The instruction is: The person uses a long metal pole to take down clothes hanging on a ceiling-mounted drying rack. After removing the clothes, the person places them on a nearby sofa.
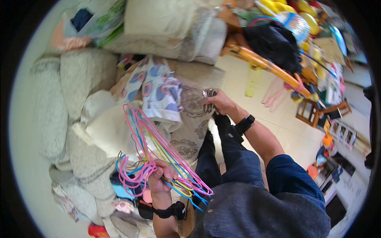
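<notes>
Several pink, blue and yellow clothes hangers (pixel 175 157) are bunched in my left hand (pixel 162 176), their hooks pointing to the left. Gripped in my right hand (pixel 223 102) is a small bundle of dark, shiny metal pieces (pixel 210 99); blur hides what exactly they are. Below that hand lies a patterned brown sofa cover (pixel 192 131). A white cloth with blue and pink shapes (pixel 160 95) drapes over the sofa, between the hangers and the far cushions. Next to it, a plain cream cloth or cushion (pixel 110 131) is partly behind the hangers.
Grey sofa cushions (pixel 49 110) line the left side. Beyond my right hand, an orange wooden frame (pixel 256 59) bears a black cloth (pixel 273 44), near yellow balloons (pixel 309 17). Small wooden chairs (pixel 309 113) stand at right on the tiled floor (pixel 276 131).
</notes>
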Tool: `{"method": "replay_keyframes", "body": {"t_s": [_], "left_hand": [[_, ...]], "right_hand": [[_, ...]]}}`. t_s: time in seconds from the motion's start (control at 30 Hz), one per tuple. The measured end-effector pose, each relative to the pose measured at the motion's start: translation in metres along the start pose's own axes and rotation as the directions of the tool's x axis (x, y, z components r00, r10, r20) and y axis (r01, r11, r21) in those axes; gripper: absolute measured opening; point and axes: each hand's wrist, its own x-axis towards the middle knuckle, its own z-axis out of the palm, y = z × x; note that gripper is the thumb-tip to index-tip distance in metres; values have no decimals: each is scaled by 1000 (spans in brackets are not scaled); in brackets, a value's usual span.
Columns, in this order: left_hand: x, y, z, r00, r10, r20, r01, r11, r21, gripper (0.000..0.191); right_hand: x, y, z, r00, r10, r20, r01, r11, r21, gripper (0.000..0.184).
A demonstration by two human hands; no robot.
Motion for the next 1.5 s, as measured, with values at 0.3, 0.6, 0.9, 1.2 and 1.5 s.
{"method": "replay_keyframes", "body": {"t_s": [0.3,0.6,0.9,1.2,1.5], "left_hand": [[133,-82,81,953,-262,150,220,943,249,18],[291,-237,89,993,-115,39,96,939,329,11],[327,-283,111,982,-111,152,68,963,261,39],[259,-285,112,998,-1,-55,15,966,257,27],[209,-280,91,970,-199,143,196,980,32,64]], "right_hand": [[-137,-33,-100,910,-123,-397,178,979,104,28],[-91,-59,-193,838,-286,-465,216,956,-199,48],[-72,-78,-210,948,-271,-165,267,963,-46,37],[-119,-72,-166,801,-591,91,476,538,-696,29],[-165,-89,-151,884,-336,325,461,514,-723,36]]}}
